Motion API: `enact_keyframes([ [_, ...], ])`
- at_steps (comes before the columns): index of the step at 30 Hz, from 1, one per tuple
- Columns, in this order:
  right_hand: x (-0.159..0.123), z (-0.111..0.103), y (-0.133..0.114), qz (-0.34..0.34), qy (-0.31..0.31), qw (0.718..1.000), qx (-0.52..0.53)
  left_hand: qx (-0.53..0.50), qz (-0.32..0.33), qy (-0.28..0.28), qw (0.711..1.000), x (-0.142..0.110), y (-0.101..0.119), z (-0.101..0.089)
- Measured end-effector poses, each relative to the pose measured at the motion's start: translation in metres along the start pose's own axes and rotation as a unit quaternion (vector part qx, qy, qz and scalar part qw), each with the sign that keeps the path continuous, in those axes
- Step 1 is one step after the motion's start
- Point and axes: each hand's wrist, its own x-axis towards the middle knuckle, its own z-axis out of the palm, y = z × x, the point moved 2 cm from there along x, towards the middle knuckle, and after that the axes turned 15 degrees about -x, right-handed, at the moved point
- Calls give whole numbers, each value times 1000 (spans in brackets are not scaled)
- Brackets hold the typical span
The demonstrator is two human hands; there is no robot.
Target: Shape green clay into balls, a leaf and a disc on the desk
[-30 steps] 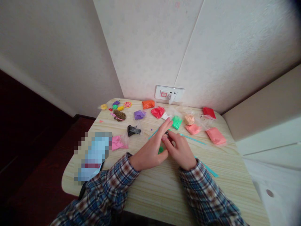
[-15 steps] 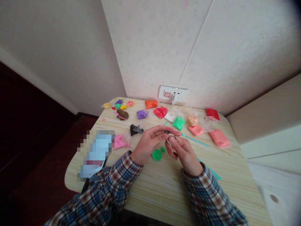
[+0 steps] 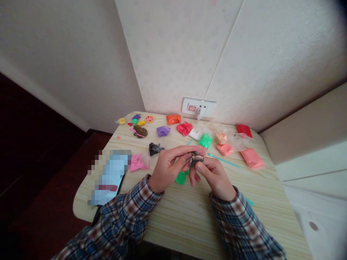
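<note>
Both hands meet over the middle of the table around a small lump of dark and pale modelling clay [image 3: 195,161]. My left hand [image 3: 171,164] pinches its left and upper side, fingers stretched across the top. My right hand [image 3: 214,174] grips its lower right side between thumb and fingers. Part of the lump is hidden by the fingertips. Just below, a flat green clay disc [image 3: 180,177] lies on the table, with a smaller green piece [image 3: 187,172] partly covered by my right fingers. A bag of black clay [image 3: 155,148] lies beyond my left hand.
Bags of orange [image 3: 173,119], red [image 3: 184,128], green [image 3: 205,141] and pink clay [image 3: 137,162] lie about the wooden table [image 3: 173,224]. A phone [image 3: 111,178] stands at left. A turquoise tool [image 3: 223,160] lies right of the hands. Small clay fruits [image 3: 136,116] sit at the back left.
The clay lump has turned between my fingers, so more of its dark side shows. My right fingers have shifted down and left, covering part of the small green piece.
</note>
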Motion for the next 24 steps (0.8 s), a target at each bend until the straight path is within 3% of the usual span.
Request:
enact_keyframes([
  [5,2,-7,5,23,131,989,-65,69,62,-94,991,-3,1,5],
  [9,5,-8,4,24,181,978,-100,59,70,-76,993,-1,-7,8],
  [13,5,0,3,7,172,984,-48,18,53,-5,998,-1,-9,10],
  [18,1,4,4,7,124,992,-35,-101,-15,27,994,-2,-7,10],
  [22,3,-8,0,5,44,996,-80,-170,-21,93,981,4,-10,-1],
  [24,3,-22,0,27,79,984,-156,-210,-10,129,969,8,-11,-10],
])
